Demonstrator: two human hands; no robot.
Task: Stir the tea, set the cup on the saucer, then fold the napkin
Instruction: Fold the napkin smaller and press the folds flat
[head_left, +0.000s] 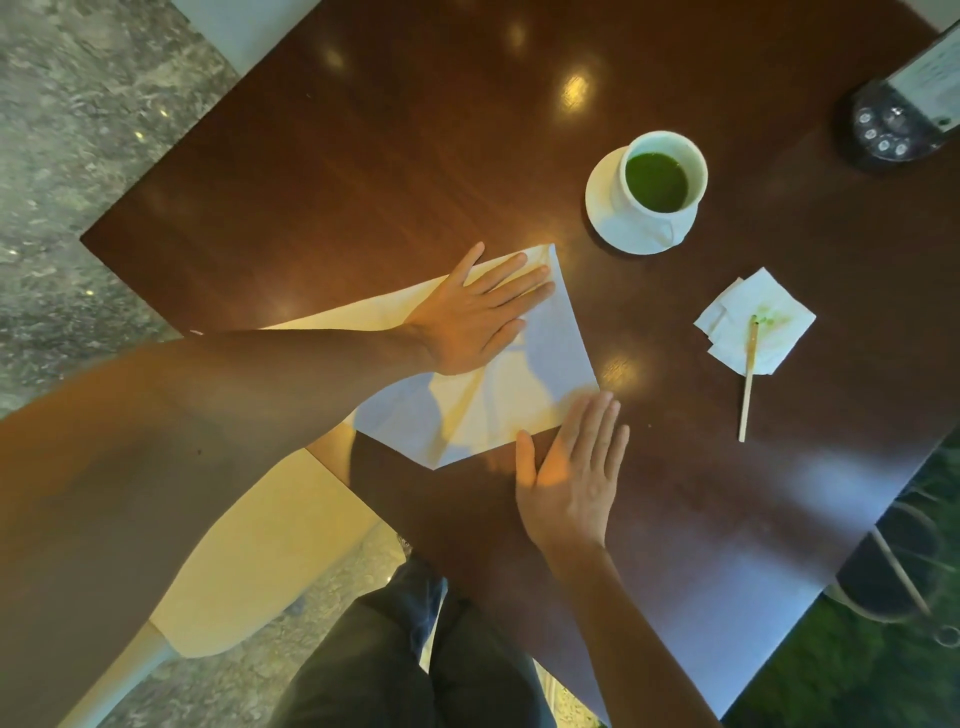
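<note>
**A:** What fills the view, starting with the biggest thing?

**B:** A dark wooden table (415, 156), seen from above. On it lies a large white napkin (498, 410), already folded over, one corner hanging past the near edge.

**A:** And the hands?

**B:** Both are flat, fingers spread, holding nothing. The left hand (478, 312) presses on the napkin's far part, probably pinning it so it cannot slide. The right hand (576, 467) lies on the table with its fingertips at the napkin's near corner, seemingly to smooth the crease.

**A:** The tea?

**B:** A white cup (662, 176) of green tea stands on its saucer (602, 218), well clear of the folding. Nearer, a wooden stirrer (748, 379) rests on a small stained paper square (753, 322), likely to spare the table drips.
</note>
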